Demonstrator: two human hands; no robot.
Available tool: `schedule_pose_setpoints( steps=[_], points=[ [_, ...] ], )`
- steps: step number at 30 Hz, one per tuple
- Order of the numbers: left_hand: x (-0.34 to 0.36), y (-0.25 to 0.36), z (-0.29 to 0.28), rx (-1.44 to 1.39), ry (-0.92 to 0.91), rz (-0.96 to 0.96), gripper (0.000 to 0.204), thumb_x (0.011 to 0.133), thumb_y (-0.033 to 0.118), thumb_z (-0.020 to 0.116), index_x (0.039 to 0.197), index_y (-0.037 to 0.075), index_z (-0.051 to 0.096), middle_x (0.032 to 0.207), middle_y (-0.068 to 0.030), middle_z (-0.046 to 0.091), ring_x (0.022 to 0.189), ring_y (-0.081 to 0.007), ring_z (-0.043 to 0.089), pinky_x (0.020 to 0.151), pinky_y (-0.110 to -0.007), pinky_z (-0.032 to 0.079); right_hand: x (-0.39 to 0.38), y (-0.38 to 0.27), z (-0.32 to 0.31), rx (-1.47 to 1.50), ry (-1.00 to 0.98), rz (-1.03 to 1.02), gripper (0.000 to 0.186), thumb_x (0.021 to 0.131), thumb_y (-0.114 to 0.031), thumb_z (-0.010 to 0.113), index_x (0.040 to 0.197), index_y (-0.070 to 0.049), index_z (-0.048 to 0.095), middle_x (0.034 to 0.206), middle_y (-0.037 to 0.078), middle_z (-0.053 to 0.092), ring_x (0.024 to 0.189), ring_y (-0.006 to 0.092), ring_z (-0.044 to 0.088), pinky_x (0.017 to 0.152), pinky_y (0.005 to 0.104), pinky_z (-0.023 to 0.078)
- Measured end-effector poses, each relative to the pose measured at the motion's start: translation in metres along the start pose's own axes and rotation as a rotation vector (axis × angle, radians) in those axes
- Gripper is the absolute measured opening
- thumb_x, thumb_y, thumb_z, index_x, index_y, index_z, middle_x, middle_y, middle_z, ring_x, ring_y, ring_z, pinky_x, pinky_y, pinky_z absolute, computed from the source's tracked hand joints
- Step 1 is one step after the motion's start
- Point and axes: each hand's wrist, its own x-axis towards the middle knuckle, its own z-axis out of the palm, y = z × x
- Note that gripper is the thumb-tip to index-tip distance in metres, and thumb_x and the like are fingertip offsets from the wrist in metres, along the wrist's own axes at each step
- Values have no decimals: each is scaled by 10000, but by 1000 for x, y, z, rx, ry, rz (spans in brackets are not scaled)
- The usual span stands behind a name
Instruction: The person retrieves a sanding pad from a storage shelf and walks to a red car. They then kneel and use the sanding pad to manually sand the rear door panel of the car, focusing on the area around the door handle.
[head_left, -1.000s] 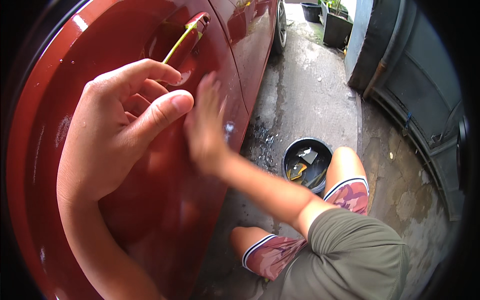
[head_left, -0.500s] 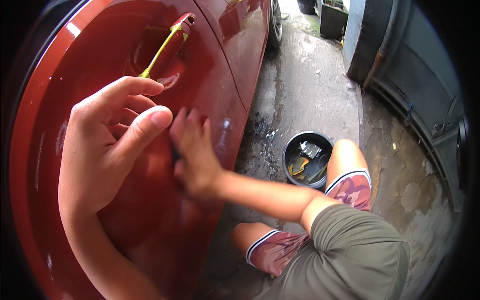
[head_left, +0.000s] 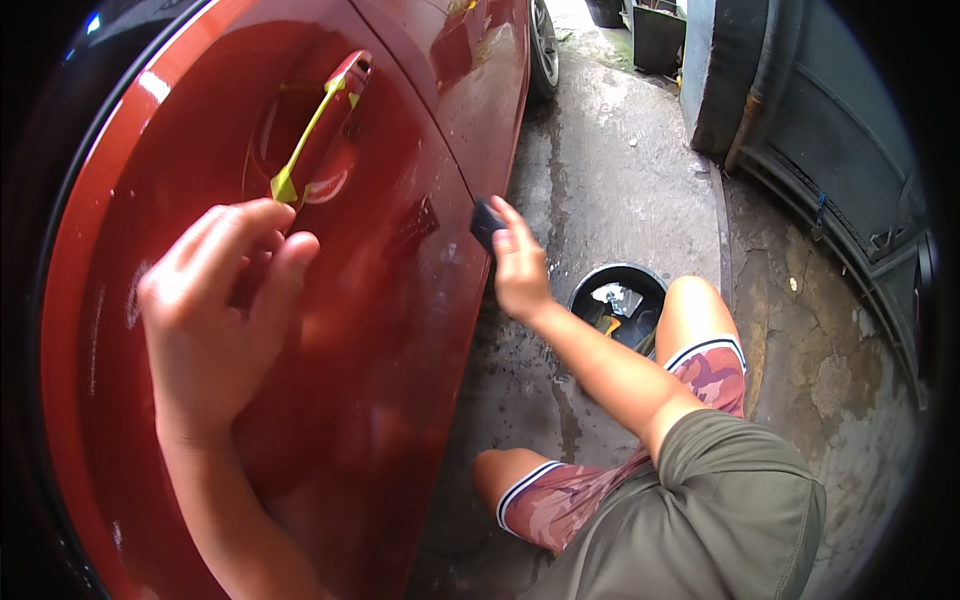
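Observation:
A red car door [head_left: 340,400] takes up the left side, with a yellow-green strip [head_left: 308,150] along its handle [head_left: 352,75]. Just below the strip's lower end is my left hand [head_left: 215,290], fingers curled and thumb apart from them; nothing shows in its grasp. My right hand [head_left: 520,265] is closed on a small dark block [head_left: 487,226], held by the door's lower edge. Whether the block touches the paint, I cannot tell. The block's exact kind is unclear.
A black bucket [head_left: 618,305] with water and some yellowish pieces stands on the wet concrete floor [head_left: 620,180], beside my knee [head_left: 690,300]. A dark metal gate [head_left: 850,150] lines the right side. The car's wheel [head_left: 545,45] and dark planters [head_left: 658,40] are farther ahead.
My right hand has swept right across the door to its lower edge, and the dark block now shows plainly. My left hand's thumb and fingers have drawn closer together.

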Motion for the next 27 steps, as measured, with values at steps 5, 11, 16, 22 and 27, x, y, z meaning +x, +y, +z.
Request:
schedule_pose_setpoints(
  steps=[5, 11, 16, 22, 27],
  points=[
    [-1, -6, 54, 360, -228, 292, 420, 781, 154, 821, 1164, 43, 687, 1207, -123, 687, 1230, -319, 623, 1108, -482, 472, -34, 120, -111, -105, -39, 440, 378, 1101, -312, 469, 1381, -96, 604, 1103, 141, 704, 816, 206, 727, 588, 338, 626],
    [-12, -29, 128, 791, -617, 206, 1055, 829, 591, 723, 1621, 52, 281, 1719, -79, 200, 1593, -247, 160, 1313, -454, 132, -99, 257, -222, -899, -18, 451, 327, 1089, -156, 434, 1395, -133, 547, 1034, 239, 712, 844, 327, 761, 748, 452, 611],
    [8, -34, 197, 891, -549, 32, 1141, 834, 655, 692, 1624, -12, 211, 1726, -170, 119, 1605, -307, 92, 1312, -456, 99, -99, 239, -193, -1158, -544, 403, 444, 985, -75, 555, 1416, -180, 555, 1253, 211, 622, 1058, 381, 715, 883, 476, 591],
    [28, -30, 245, 1046, -511, 26, 1086, 908, 693, 563, 1634, -14, 171, 1734, -166, 85, 1609, -304, 63, 1312, -450, 67, -112, 270, -215, -1290, -809, 706, 649, 811, -166, 779, 1393, -65, 511, 1318, 226, 610, 1112, 379, 707, 943, 457, 586],
    [-24, -24, 217, 1055, -689, 142, 1015, 951, 668, 518, 1646, 19, 164, 1739, -136, 94, 1610, -289, 65, 1311, -436, 67, -126, 267, -207, -1213, -942, 1023, 793, 896, -203, 684, 1578, -55, 309, 1511, 258, 487, 1274, 397, 624, 1045, 463, 533]
  ],
)
